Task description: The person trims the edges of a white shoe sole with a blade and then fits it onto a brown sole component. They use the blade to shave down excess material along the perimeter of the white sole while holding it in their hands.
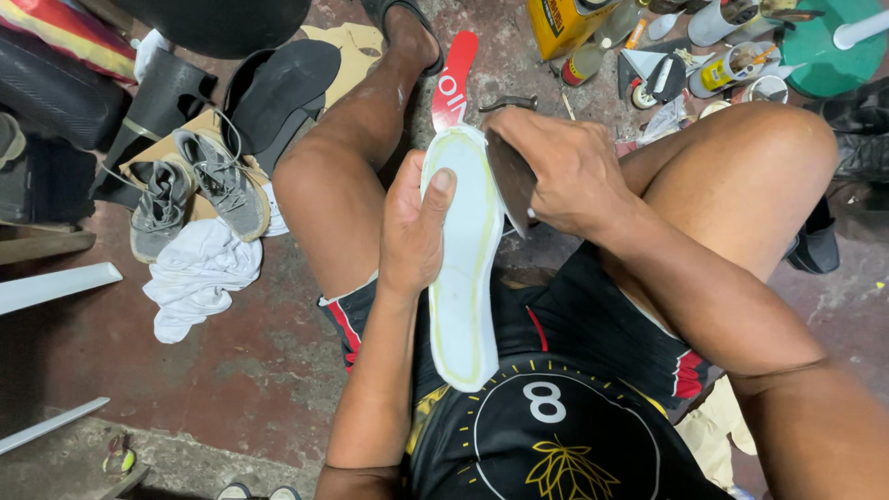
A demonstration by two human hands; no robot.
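The left hand [414, 231] clasps the light, flexible white sole [460, 278] at mid-length, while the right hand [565, 171] grips a dark blade [509, 178] against its edge.

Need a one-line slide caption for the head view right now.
Seated person's left hand steadies a white shoe sole with a yellowish rim between the knees while the right hand presses a dark flat blade against its edge.
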